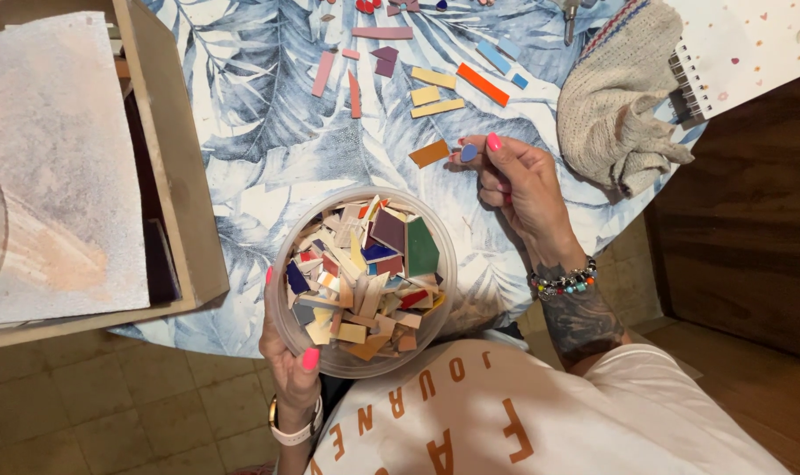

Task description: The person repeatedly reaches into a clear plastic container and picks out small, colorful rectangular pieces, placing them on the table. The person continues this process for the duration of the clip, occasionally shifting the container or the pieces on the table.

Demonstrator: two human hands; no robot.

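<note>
Tablecloth (268, 167) of white fabric printed with blue-grey leaves covers the round table and fills most of the view. At its left edge stands a shallow wooden box frame (167, 149) holding a pale mottled sheet (57, 167). At the upper right lie a beige knitted cloth (616, 97) and, partly under it, a white spiral-bound notebook (752, 44).

Near the table's front edge is a clear round plastic tub (365, 281), heaped with flat mosaic pieces in cream, tan, red, blue, purple and green. The left hand (294, 361) cups the tub from below and the side, thumb pressed on the near rim and fingers wrapped round the wall, so it is closed around the container.

The right hand (519, 180), with a beaded bracelet (565, 281) at the wrist, is raised over the cloth just beyond the tub. Thumb and fingertips pinch a small rounded blue tile piece (468, 152).

Just beside that piece an orange-brown rectangular tile (429, 153) lies on the cloth. Farther back, loose strips are spread out: pink bars (323, 74), yellow bars (435, 92), an orange bar (483, 84) and light blue bars (495, 57).
</note>
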